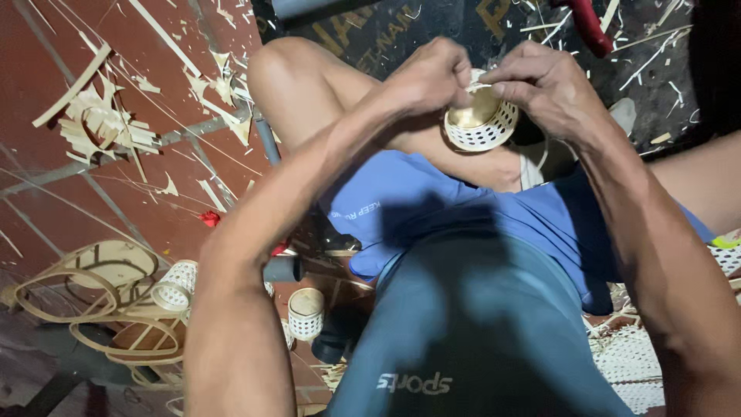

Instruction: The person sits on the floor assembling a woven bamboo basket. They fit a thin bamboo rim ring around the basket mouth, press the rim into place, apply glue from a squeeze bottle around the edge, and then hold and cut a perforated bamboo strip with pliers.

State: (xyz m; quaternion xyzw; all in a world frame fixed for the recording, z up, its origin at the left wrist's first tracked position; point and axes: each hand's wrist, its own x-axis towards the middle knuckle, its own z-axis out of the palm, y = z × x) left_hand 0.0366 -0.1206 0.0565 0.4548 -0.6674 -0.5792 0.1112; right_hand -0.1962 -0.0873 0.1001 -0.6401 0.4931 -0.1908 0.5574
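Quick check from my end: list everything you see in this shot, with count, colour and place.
woven cup: 1, white lattice with tan rim, held up over the lap
finished woven cups: 2, white and tan, floor lower left
bamboo strip coils: a loose pile, tan, floor lower left
shavings and offcuts: many, pale, scattered on the floor upper left
tiled floor: red-brown, left side
woven lattice sheet: white, floor lower right
shorts: blue, on the lap
shirt: grey-blue, bottom centre
left hand: gripping the cup's rim
right hand: pinching the cup's rim
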